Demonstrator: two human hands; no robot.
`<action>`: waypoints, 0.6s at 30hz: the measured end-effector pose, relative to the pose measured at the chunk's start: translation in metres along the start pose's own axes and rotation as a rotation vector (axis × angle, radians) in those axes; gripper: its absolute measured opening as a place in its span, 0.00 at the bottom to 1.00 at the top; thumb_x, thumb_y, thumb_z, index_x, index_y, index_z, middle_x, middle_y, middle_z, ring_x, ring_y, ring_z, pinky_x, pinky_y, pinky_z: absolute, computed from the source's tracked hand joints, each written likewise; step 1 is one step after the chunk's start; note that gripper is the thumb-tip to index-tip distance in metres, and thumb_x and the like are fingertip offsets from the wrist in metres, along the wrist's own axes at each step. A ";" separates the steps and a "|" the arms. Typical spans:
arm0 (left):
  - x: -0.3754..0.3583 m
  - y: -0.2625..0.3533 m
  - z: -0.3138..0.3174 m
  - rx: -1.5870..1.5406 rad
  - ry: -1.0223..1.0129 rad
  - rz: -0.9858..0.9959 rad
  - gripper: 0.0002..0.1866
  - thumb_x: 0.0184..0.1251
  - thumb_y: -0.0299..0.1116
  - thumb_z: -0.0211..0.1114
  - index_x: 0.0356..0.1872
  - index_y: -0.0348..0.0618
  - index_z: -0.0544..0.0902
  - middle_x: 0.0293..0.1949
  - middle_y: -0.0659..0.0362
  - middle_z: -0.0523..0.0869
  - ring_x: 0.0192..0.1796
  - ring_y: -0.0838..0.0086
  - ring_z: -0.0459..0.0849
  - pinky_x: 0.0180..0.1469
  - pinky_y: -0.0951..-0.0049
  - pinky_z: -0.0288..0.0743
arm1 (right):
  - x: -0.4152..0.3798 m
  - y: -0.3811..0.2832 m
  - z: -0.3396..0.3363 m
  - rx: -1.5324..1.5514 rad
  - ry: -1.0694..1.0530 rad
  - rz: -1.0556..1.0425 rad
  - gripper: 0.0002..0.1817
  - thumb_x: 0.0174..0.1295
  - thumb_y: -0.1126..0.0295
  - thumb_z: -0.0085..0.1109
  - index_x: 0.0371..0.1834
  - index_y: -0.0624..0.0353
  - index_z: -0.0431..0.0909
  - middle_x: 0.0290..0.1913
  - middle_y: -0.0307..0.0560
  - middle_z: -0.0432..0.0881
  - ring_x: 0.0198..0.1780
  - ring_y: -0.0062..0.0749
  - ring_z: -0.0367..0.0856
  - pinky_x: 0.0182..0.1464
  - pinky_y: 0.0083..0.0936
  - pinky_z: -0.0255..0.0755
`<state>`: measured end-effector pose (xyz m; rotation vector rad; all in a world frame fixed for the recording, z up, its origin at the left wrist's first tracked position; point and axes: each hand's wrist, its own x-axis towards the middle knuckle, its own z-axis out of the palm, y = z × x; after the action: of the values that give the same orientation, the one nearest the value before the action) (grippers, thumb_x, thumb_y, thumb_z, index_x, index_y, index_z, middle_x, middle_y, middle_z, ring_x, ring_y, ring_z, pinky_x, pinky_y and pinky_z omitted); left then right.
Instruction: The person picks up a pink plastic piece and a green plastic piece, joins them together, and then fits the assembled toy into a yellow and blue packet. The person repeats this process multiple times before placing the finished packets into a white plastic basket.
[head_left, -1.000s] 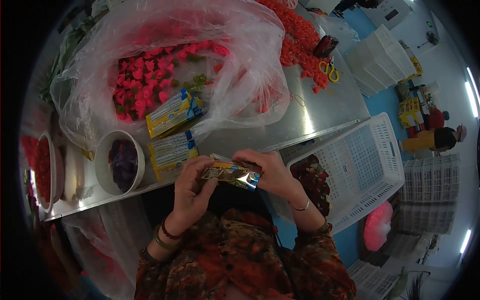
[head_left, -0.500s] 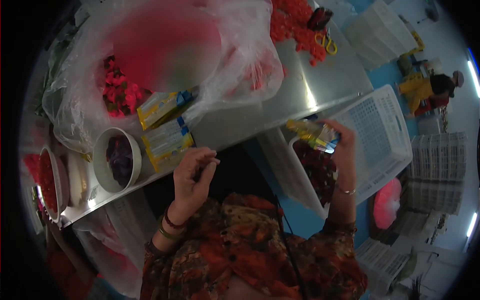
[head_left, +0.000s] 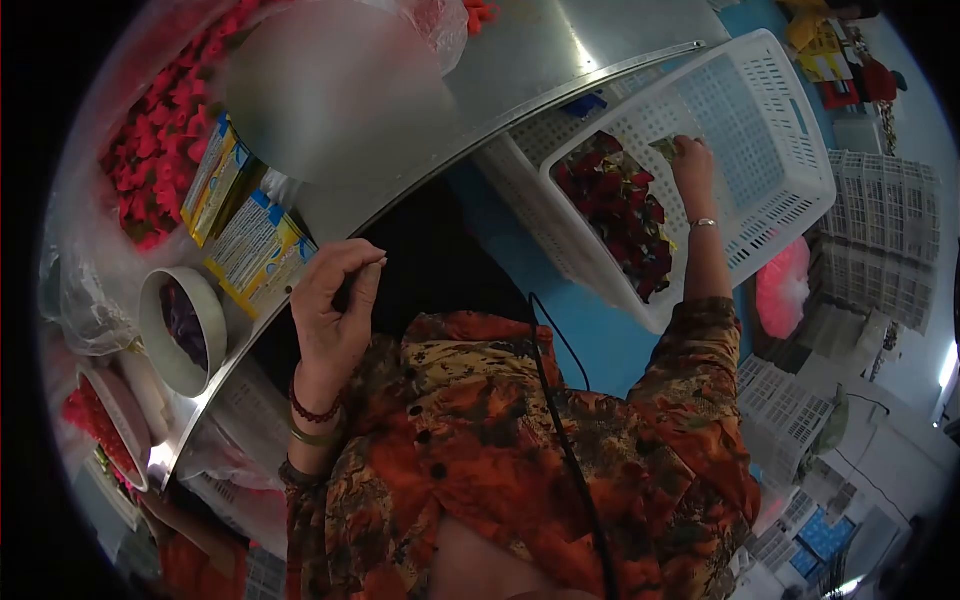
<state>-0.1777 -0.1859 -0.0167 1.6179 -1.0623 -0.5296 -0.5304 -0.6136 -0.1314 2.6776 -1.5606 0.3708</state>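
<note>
My right hand [head_left: 692,172] reaches into a white plastic crate [head_left: 775,170], fingers closed on a packet [head_left: 664,149] of which only a small yellowish-green part shows. Beside it in the same crate lies a heap of packets [head_left: 612,205] with dark red contents. My left hand [head_left: 335,300] hovers by the table edge, its fingers curled and the thumb drawn to the index finger; nothing shows in it. Left of that hand, yellow-and-blue printed packets [head_left: 255,245] lie on the metal table [head_left: 510,60].
A pale bowl [head_left: 213,330] with dark purple contents stands near the table edge. Pink-red flower-like pieces [head_left: 150,160] fill a clear bag. Another person's arm [head_left: 195,530] is at lower left. Stacked crates [head_left: 880,230] and a pink bag [head_left: 783,285] stand at right.
My right hand has moved the packet from above the crate's near side down into the crate. The view has shifted, and my left hand stays by the table edge, fingers still curled.
</note>
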 end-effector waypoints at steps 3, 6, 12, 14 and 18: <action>0.008 0.005 0.005 0.047 -0.001 0.057 0.08 0.68 0.16 0.65 0.45 0.37 0.84 0.40 0.56 0.86 0.37 0.73 0.83 0.39 0.76 0.75 | 0.000 -0.010 0.040 -0.126 -0.065 -0.112 0.11 0.57 0.80 0.58 0.42 0.66 0.84 0.41 0.65 0.84 0.47 0.62 0.83 0.48 0.51 0.78; 0.011 0.010 0.003 0.066 -0.008 0.071 0.09 0.66 0.16 0.66 0.46 0.37 0.84 0.41 0.54 0.85 0.37 0.68 0.85 0.37 0.73 0.77 | -0.004 -0.003 0.100 0.053 -0.354 -0.298 0.10 0.60 0.78 0.56 0.43 0.68 0.82 0.43 0.71 0.84 0.49 0.69 0.81 0.51 0.53 0.77; 0.003 0.000 -0.022 0.005 0.066 0.057 0.10 0.67 0.18 0.67 0.47 0.37 0.83 0.40 0.54 0.84 0.36 0.65 0.85 0.37 0.71 0.78 | -0.012 -0.056 0.045 -0.034 -0.345 -0.271 0.21 0.68 0.63 0.61 0.60 0.61 0.76 0.48 0.64 0.85 0.50 0.69 0.81 0.50 0.58 0.76; 0.004 -0.005 -0.036 0.037 0.112 0.057 0.09 0.67 0.18 0.66 0.47 0.36 0.83 0.39 0.54 0.84 0.35 0.66 0.85 0.37 0.71 0.78 | -0.007 -0.059 0.034 0.010 -0.244 -0.475 0.16 0.67 0.66 0.62 0.54 0.63 0.80 0.40 0.61 0.87 0.42 0.65 0.84 0.45 0.52 0.78; 0.008 -0.007 -0.063 0.148 0.184 0.043 0.08 0.68 0.19 0.67 0.46 0.36 0.83 0.34 0.55 0.84 0.31 0.67 0.84 0.35 0.72 0.77 | 0.011 -0.188 -0.072 0.351 -0.739 -0.429 0.10 0.66 0.69 0.65 0.37 0.67 0.82 0.25 0.54 0.83 0.27 0.45 0.81 0.34 0.35 0.74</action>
<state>-0.1219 -0.1586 -0.0014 1.7328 -1.0146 -0.2731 -0.3780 -0.5192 -0.0401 3.5677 -0.9877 -0.4562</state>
